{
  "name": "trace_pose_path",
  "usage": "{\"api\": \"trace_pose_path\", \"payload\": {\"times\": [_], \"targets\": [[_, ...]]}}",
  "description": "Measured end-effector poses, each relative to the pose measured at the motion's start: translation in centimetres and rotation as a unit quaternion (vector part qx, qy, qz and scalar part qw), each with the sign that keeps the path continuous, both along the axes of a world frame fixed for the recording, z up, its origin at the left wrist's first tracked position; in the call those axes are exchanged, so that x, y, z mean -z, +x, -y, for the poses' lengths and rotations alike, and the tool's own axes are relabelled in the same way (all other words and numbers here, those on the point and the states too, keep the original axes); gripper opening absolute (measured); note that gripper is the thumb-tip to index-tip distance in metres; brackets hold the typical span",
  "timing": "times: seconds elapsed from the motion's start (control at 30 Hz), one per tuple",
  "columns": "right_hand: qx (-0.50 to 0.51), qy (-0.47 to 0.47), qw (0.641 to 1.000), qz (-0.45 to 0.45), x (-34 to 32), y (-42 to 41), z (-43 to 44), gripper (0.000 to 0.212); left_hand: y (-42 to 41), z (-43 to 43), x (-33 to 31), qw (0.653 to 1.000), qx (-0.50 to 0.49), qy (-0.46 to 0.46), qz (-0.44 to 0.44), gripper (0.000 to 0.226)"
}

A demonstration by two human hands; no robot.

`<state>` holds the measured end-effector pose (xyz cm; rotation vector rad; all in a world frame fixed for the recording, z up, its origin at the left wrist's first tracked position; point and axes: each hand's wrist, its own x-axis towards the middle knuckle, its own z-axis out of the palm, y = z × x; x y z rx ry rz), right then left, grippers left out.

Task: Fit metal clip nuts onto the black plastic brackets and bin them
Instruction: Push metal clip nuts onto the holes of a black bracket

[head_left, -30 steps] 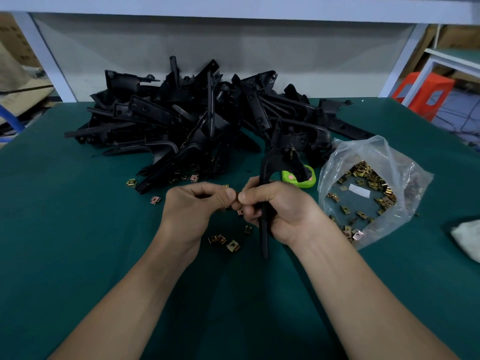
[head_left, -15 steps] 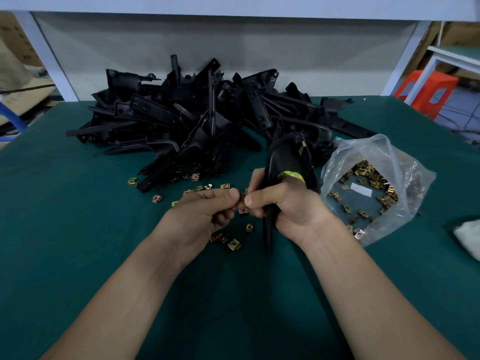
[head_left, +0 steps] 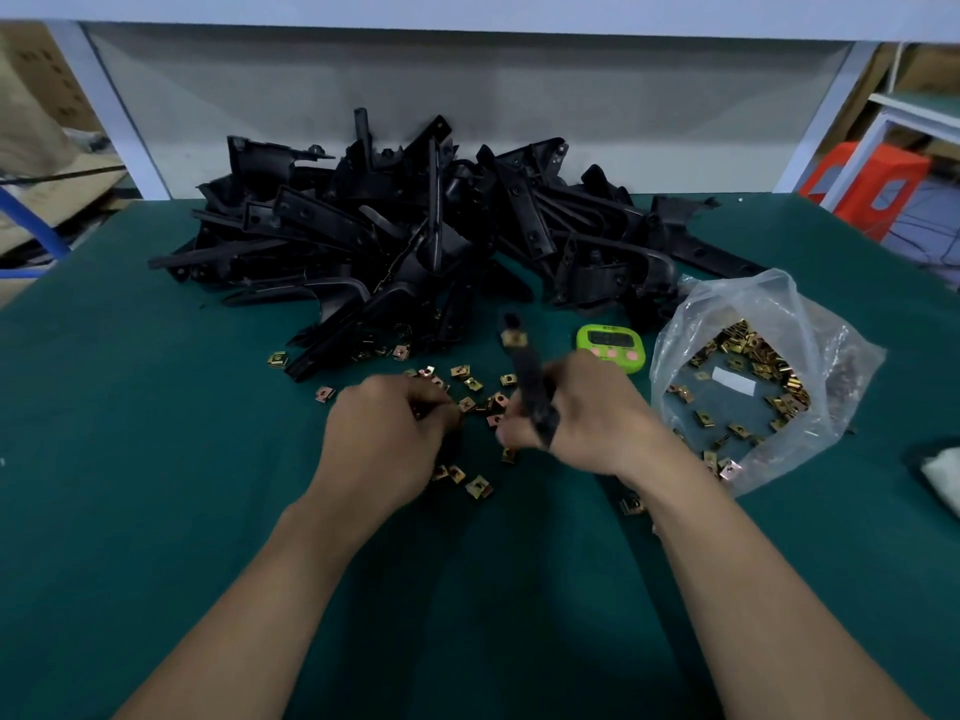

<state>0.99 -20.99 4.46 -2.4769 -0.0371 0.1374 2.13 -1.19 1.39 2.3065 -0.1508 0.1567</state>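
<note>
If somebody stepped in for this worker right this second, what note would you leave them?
Right hand grips one black bracket; a fitted clip nut sits on its far end.
Left hand is curled over the loose clip nuts on the table; whether it pinches one is hidden.
More nuts lie in the plastic bag; the bracket pile is behind.
Left to do: finish this bracket, bin it (no bin in view), then work through the pile.

The green table [head_left: 130, 459] bears a bracket heap [head_left: 415, 226], loose clip nuts [head_left: 470, 384], a timer [head_left: 612, 348], a plastic bag [head_left: 831, 356], perhaps cloth [head_left: 943, 475].
</note>
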Motion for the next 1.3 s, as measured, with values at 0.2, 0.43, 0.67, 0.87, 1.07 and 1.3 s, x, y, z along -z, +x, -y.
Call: {"api": "trace_pose_path", "payload": {"times": [0.2,0.43,0.67,0.87,1.07,1.3], "targets": [[-0.025,-0.046,0.999,-0.004,1.0,-0.2,-0.8,0.034,-0.4,0.1,-0.1,0.993,0.003,0.061,0.104,0.024],[0.048,0.152,0.987,0.028,0.4,0.0,0.1,0.029,-1.4,1.3,-0.6,0.995,0.083,-0.002,0.058,0.028],[0.026,0.325,0.945,0.005,0.5,0.1,-0.5,0.016,-1.8,2.0,0.0,0.986,0.096,-0.133,0.005,0.028],[0.045,0.21,0.973,0.086,0.3,0.1,0.0,0.031,-1.7,2.1,-0.3,0.985,0.071,-0.157,0.019,0.018],[0.121,-0.004,0.982,0.146,1.2,0.0,-0.5,0.021,-1.5,1.7,-0.6,0.979,0.036,-0.201,0.003,0.037],[0.126,-0.09,0.975,0.16,1.3,-0.1,-0.7,0.019,-1.7,1.3,-1.7,0.899,0.059,-0.425,-0.086,0.016]]}}
